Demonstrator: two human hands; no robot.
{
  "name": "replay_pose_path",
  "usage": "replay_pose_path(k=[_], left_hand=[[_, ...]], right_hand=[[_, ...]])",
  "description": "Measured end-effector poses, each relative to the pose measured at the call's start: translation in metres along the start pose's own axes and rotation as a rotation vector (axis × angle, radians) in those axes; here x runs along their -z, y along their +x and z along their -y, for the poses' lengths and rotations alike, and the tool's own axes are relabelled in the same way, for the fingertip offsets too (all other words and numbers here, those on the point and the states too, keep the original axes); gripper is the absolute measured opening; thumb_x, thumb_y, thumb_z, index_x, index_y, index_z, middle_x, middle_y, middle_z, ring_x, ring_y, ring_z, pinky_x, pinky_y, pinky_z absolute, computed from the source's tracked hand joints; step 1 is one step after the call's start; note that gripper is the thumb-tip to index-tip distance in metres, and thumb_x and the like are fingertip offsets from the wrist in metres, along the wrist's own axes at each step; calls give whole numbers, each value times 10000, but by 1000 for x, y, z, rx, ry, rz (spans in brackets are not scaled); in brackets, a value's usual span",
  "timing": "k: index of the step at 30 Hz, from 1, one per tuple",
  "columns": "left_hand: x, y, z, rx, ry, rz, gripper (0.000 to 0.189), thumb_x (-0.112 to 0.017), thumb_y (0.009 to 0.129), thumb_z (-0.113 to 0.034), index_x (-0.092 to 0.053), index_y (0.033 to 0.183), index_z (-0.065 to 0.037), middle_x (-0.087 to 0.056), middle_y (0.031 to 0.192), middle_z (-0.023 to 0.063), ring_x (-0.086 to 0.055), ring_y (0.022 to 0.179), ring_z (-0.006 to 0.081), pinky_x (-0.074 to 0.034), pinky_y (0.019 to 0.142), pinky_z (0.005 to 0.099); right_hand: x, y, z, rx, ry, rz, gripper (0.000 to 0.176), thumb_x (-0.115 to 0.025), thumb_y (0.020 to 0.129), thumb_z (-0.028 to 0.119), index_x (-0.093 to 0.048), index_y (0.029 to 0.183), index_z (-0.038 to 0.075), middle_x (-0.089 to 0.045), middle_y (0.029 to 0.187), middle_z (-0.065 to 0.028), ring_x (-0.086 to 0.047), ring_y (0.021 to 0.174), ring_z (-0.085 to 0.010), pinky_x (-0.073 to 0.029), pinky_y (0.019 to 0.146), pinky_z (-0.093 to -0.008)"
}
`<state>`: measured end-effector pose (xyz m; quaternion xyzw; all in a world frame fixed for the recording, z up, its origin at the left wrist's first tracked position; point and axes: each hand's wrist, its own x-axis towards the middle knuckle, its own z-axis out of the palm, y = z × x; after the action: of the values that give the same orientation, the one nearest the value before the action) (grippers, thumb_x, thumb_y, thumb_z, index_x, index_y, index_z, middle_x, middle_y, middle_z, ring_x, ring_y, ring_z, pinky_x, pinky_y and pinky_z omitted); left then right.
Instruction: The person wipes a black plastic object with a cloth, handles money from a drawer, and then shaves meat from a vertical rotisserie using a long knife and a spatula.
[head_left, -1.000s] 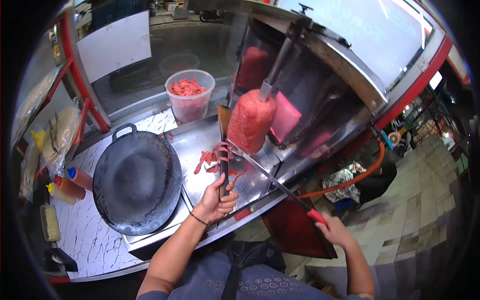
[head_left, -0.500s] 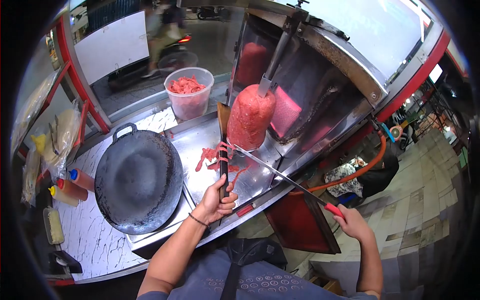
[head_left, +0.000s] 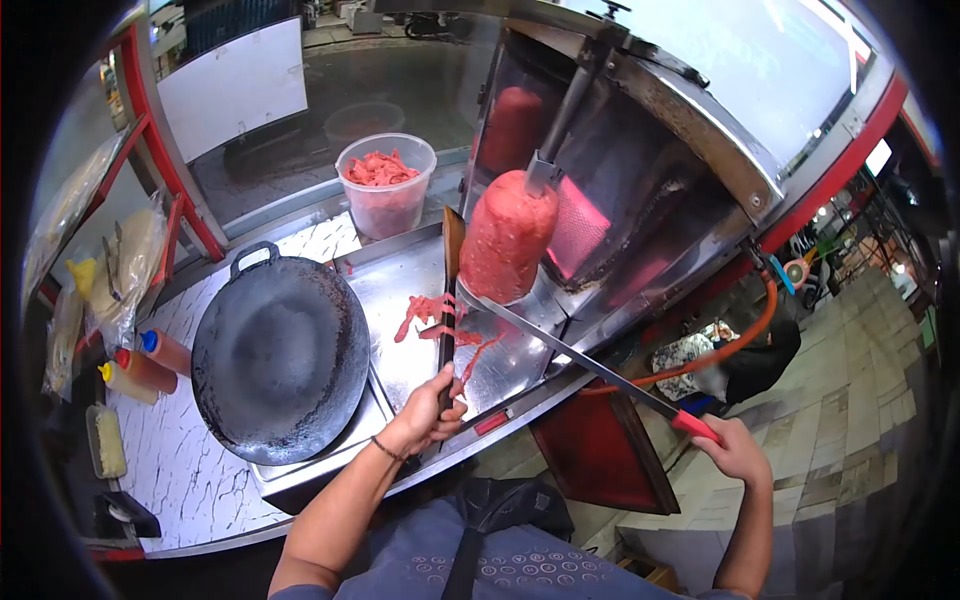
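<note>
Upright on a vertical spit stands a thick cylinder of reddish meat (head_left: 508,235), above a metal tray (head_left: 385,285). My left hand (head_left: 430,412) is wrapped round the dark handle of a wooden-ended spatula (head_left: 453,245), held upright just left of the meat. In my right hand (head_left: 735,450) is the red handle of a long knife (head_left: 590,363); its blade slants up to the left and its tip is at the lower edge of the meat. Thin meat strips (head_left: 425,312) lie on the tray, partly behind the spatula.
A black wok (head_left: 280,360) sits left of the tray. Behind stands a clear bucket (head_left: 385,200) holding meat strips. Sauce bottles (head_left: 150,368) are at the far left. An orange hose (head_left: 720,352) curves at the right, near a crouching or seated person (head_left: 765,360).
My right hand has moved slightly right and down with the knife. My left hand and the spatula have shifted slightly. The passing rider behind the glass has gone from view.
</note>
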<state>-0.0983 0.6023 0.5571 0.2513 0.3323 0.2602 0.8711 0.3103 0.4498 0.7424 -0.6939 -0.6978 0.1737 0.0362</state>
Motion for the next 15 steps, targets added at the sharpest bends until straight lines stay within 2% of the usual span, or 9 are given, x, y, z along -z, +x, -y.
replay_pose_path(k=[1, 4, 5, 7, 8, 9, 13, 14, 15], left_hand=[[-1, -5, 4, -20, 71, -7, 448, -291, 1027, -573, -364, 838, -173, -326, 566, -23, -198, 432, 67, -145, 384, 238], [-2, -9, 27, -54, 181, -74, 475, -300, 1026, -564, -371, 793, -157, -352, 533, -27, -219, 392, 74, -142, 372, 262], [4, -3, 37, -87, 283, -50, 497, -303, 1033, -541, -423, 794, -122, -402, 541, -4, -314, 410, 106, -248, 392, 289], [3, 9, 57, -264, 680, -128, 541, -296, 1040, -520, -468, 803, -66, -448, 567, 22, -439, 498, 148, -384, 500, 324], [-11, 2, 54, -292, 740, -168, 561, -299, 1040, -519, -489, 870, -19, -492, 616, 42, -511, 614, 170, -441, 623, 339], [-11, 9, 62, -290, 734, -160, 524, -330, 1040, -503, -473, 927, -12, -496, 678, 48, -515, 642, 166, -448, 633, 338], [-28, 3, 65, -278, 728, -129, 496, -387, 1035, -483, -438, 998, 9, -466, 744, 45, -516, 668, 163, -456, 659, 326], [-29, 3, 69, -295, 725, -117, 501, -388, 1034, -486, -435, 1003, 12, -471, 754, 46, -517, 676, 160, -458, 658, 323], [-29, 4, 71, -312, 719, -108, 507, -388, 1033, -489, -433, 1007, 15, -475, 764, 46, -517, 685, 157, -459, 658, 321]], right_hand=[[2, 2, 2, 11, -8, 1, 229, -643, 897, 245, -586, 900, 22, -548, 653, -195, -545, 621, -403, -416, 577, -433], [-18, 14, 1, 101, 131, -42, 226, -649, 900, 240, -622, 967, 26, -525, 641, -139, -532, 561, -247, -416, 564, -369], [-39, 28, 13, 123, 204, -121, 226, -643, 908, 236, -624, 992, 27, -531, 649, -131, -528, 562, -231, -418, 563, -360], [-91, 60, 56, 141, 374, -239, 220, -621, 936, 214, -621, 1058, 31, -543, 670, -109, -522, 579, -165, -417, 554, -334], [-107, 75, 86, 97, 495, -251, 207, -605, 947, 194, -607, 1064, 22, -543, 670, -113, -524, 598, -130, -413, 545, -323], [-138, 99, 91, 98, 608, -280, 203, -590, 956, 190, -600, 1056, 14, -536, 661, -119, -514, 598, -113, -414, 538, -331], [-159, 190, 162, 252, 654, -578, 223, -554, 981, 198, -570, 1085, 2, -586, 678, -168, -615, 607, -301, -445, 558, -408], [-156, 205, 170, 252, 652, -580, 223, -554, 981, 198, -570, 1085, 2, -586, 678, -168, -615, 607, -301, -445, 558, -408], [-154, 219, 176, 262, 638, -588, 228, -547, 986, 197, -567, 1096, -2, -570, 677, -119, -569, 597, -228, -434, 553, -372]])
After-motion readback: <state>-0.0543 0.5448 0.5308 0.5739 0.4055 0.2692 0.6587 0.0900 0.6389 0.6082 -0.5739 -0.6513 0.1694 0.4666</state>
